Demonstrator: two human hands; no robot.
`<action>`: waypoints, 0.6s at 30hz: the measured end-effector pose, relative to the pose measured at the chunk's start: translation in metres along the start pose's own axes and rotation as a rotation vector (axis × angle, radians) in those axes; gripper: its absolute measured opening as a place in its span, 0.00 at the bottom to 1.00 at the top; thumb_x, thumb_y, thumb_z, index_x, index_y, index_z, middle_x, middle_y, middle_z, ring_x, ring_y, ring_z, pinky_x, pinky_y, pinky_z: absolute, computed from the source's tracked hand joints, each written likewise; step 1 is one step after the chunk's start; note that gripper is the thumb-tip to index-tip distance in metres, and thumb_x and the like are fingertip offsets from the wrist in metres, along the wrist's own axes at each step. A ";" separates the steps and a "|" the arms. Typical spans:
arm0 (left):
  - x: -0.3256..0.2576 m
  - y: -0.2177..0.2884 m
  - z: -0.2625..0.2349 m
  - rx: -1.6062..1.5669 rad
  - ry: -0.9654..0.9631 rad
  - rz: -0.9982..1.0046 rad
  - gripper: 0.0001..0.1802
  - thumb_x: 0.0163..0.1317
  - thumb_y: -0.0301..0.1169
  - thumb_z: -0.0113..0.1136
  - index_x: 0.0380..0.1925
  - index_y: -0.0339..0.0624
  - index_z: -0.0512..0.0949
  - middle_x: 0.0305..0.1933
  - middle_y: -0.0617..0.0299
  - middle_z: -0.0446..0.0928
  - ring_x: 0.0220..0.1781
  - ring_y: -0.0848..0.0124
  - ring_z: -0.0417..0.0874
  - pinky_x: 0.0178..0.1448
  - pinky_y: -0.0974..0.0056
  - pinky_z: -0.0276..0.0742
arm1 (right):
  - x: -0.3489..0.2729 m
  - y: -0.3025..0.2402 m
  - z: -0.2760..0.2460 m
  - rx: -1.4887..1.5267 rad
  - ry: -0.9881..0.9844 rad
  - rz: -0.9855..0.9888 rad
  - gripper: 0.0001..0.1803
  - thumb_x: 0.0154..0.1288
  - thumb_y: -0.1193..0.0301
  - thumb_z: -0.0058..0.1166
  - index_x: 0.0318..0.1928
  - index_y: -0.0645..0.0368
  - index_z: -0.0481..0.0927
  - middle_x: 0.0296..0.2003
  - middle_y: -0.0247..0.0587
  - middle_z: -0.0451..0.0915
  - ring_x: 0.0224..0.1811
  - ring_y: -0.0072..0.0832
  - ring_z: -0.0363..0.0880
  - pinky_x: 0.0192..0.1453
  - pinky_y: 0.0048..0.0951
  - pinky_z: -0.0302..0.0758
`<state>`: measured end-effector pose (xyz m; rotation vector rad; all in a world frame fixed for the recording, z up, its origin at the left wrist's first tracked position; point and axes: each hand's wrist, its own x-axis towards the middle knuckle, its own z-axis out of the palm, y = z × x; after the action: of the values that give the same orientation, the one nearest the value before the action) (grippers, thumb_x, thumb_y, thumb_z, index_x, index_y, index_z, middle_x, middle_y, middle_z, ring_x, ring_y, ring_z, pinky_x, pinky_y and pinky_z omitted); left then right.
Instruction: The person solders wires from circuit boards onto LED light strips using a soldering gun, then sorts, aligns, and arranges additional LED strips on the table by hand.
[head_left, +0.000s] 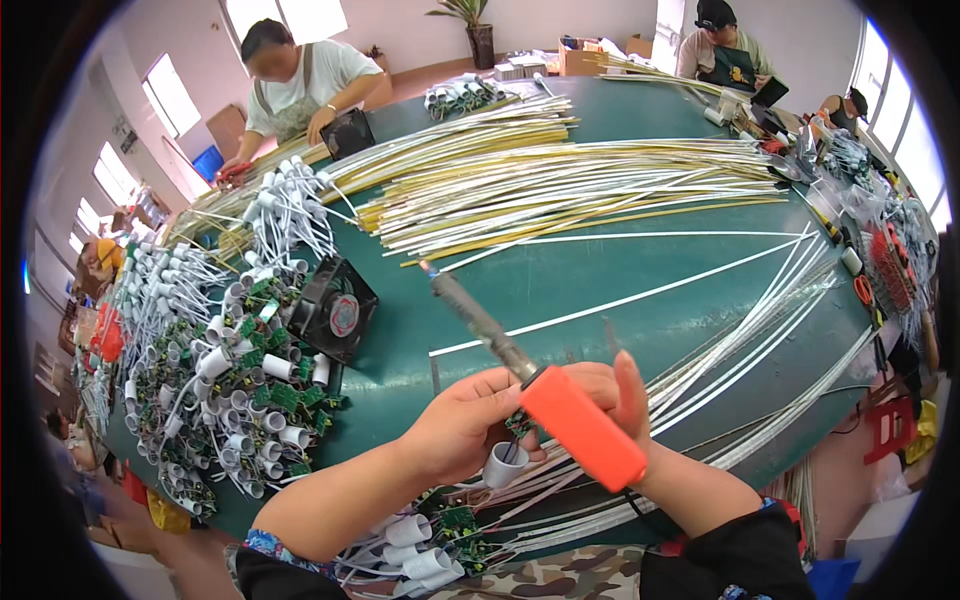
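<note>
over the tabletop (400, 385), the left hand (458, 425) pinches a small green circuit board (518, 424) beside a white cup (507, 466), while the right hand (630, 405), fingers partly hidden, holds a scorched-barrelled, orange-red-handled soldering iron (575, 420).

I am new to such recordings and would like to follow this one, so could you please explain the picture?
There is no machine here, only a person's two bare hands. The single picture comes from a wide fisheye camera worn on that person's head and looking down, so straight edges bend. The right hand holds an orange-red-handled soldering iron, its tip pointing toward the upper left. The left hand holds a white cup-shaped part with a green circuit board. On the dark green tabletop are a heap of similar white parts and green boards, a square black fan, and long thin white and yellow strips.
</note>
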<state>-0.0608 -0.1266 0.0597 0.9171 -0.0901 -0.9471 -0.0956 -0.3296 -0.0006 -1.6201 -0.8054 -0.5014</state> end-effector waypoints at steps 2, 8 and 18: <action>0.007 -0.005 0.001 -0.018 -0.013 -0.008 0.12 0.75 0.35 0.51 0.48 0.38 0.75 0.41 0.61 0.77 0.35 0.71 0.79 0.48 0.58 0.81 | -0.013 0.005 -0.004 0.058 -0.061 0.204 0.23 0.65 0.74 0.59 0.56 0.72 0.70 0.44 0.49 0.83 0.43 0.39 0.83 0.57 0.38 0.75; 0.010 -0.010 -0.004 -0.043 0.041 -0.067 0.10 0.75 0.32 0.49 0.47 0.38 0.73 0.40 0.59 0.77 0.35 0.69 0.80 0.47 0.60 0.81 | 0.001 -0.018 -0.016 -0.411 -0.031 0.100 0.34 0.58 0.76 0.68 0.63 0.60 0.66 0.35 0.37 0.80 0.34 0.28 0.80 0.37 0.29 0.77; 0.011 -0.013 -0.015 -0.024 -0.014 0.088 0.11 0.74 0.34 0.51 0.47 0.37 0.72 0.44 0.57 0.76 0.38 0.67 0.82 0.52 0.51 0.82 | 0.013 -0.021 -0.005 0.145 0.457 0.603 0.15 0.58 0.77 0.67 0.42 0.60 0.75 0.32 0.29 0.74 0.32 0.18 0.73 0.36 0.22 0.72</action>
<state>-0.0560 -0.1285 0.0373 0.8776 -0.1302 -0.8712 -0.1015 -0.3306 0.0239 -1.4431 0.0006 -0.3443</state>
